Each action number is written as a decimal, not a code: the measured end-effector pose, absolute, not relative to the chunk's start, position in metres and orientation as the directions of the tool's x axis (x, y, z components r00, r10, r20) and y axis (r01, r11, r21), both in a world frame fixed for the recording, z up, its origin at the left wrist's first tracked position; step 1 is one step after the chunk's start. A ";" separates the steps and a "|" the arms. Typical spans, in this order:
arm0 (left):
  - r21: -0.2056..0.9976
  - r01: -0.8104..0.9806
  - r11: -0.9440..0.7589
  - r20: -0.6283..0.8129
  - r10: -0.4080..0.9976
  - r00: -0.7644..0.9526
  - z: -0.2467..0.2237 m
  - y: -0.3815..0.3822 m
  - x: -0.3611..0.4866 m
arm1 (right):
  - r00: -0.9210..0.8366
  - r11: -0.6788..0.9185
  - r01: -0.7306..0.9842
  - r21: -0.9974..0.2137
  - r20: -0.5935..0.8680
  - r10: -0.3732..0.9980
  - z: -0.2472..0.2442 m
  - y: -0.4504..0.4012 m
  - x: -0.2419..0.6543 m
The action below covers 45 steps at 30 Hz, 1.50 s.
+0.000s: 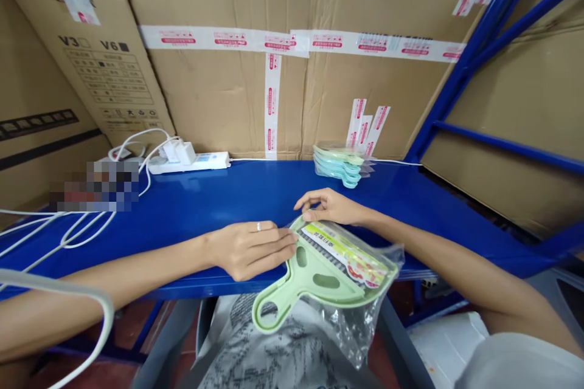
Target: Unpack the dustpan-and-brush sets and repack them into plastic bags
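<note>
A pale green mini dustpan and brush set [314,279] with a printed label card lies tilted at the table's front edge, inside a clear plastic bag [356,328]. Its ringed handle points toward me and hangs past the edge, over my lap. My left hand [255,249], with a ring on one finger, is closed on the set's left side; its thumb is hidden. At the set's top corner, my right hand [333,206] pinches the rim and the bag between thumb and fingers.
Similar bagged sets [340,165], green over light blue, are stacked at the back of the blue table [264,185]. A white power strip [191,162] and loose white cables [82,228] lie at left. A taped cardboard wall [219,97] and blue metal frame [460,79] border the table.
</note>
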<state>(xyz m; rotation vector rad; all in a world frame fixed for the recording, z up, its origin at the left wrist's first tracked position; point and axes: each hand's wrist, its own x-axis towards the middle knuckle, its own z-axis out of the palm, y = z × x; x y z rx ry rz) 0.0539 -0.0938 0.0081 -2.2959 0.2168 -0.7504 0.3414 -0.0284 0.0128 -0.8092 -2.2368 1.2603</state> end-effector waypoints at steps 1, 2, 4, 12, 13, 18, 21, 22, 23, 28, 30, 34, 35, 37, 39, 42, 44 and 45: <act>-0.694 0.044 -0.719 0.436 -0.372 0.819 0.010 -0.095 0.052 | -0.734 0.430 0.265 -0.863 0.109 0.670 0.018 -0.030 0.342; -0.719 0.027 -0.694 0.412 -0.395 0.821 0.012 -0.095 0.050 | -0.743 0.443 0.254 -0.860 0.119 0.659 0.026 -0.031 0.344; -0.754 0.002 -0.657 0.370 -0.422 0.828 0.019 -0.093 0.043 | -0.742 0.469 0.226 -0.854 0.161 0.651 0.048 -0.029 0.357; -0.698 0.220 -0.681 0.580 -0.359 0.731 0.075 -0.031 0.047 | 0.218 0.723 0.243 -0.647 0.763 0.609 0.108 0.023 0.467; -0.696 0.242 -0.676 0.578 -0.329 0.747 0.085 -0.018 0.057 | 0.271 0.718 0.248 -0.651 0.758 0.594 0.106 0.030 0.476; -0.677 0.320 -0.663 0.453 -0.033 0.891 0.121 0.046 0.129 | 0.358 0.686 0.321 -0.653 0.754 0.551 0.095 0.047 0.490; -0.639 0.384 -0.666 0.401 0.137 0.906 0.123 0.075 0.170 | 0.293 0.687 0.425 -0.589 0.808 0.511 0.092 0.042 0.482; -0.618 0.408 -0.672 0.392 0.186 0.901 0.120 0.083 0.181 | 0.230 0.691 0.472 -0.548 0.833 0.504 0.091 0.038 0.477; -0.595 0.425 -0.682 0.379 0.228 0.897 0.117 0.088 0.191 | 0.146 0.691 0.524 -0.497 0.852 0.502 0.090 0.034 0.471; -0.446 0.538 -0.716 0.370 0.400 0.838 0.098 0.097 0.216 | -0.247 0.543 0.827 -0.143 0.776 0.581 0.077 0.018 0.438; -0.400 0.569 -0.718 0.392 0.427 0.815 0.092 0.095 0.215 | -0.269 0.458 0.888 -0.053 0.746 0.609 0.070 0.016 0.430; -0.352 0.590 -0.726 0.456 0.418 0.786 0.080 0.086 0.196 | -0.276 0.375 0.927 0.028 0.728 0.627 0.061 0.017 0.424; -0.335 0.606 -0.722 0.469 0.429 0.772 0.074 0.082 0.187 | -0.278 0.347 0.936 0.058 0.727 0.628 0.060 0.017 0.423; -0.301 0.649 -0.698 0.473 0.482 0.737 0.061 0.072 0.165 | -0.278 0.280 0.952 0.122 0.724 0.631 0.057 0.016 0.421; -0.296 0.670 -0.681 0.433 0.529 0.730 0.046 0.060 0.139 | -0.272 0.232 0.960 0.156 0.716 0.644 0.054 0.015 0.417; -0.354 0.643 -0.679 0.365 0.533 0.763 0.023 0.043 0.093 | -0.257 0.218 0.965 0.146 0.693 0.673 0.052 0.013 0.412; -0.383 0.626 -0.679 0.337 0.528 0.779 0.011 0.034 0.063 | -0.258 0.220 0.965 0.145 0.676 0.690 0.051 0.013 0.411; -0.372 0.642 -0.670 0.348 0.540 0.766 0.006 0.031 0.049 | -0.264 0.222 0.964 0.149 0.666 0.698 0.050 0.014 0.410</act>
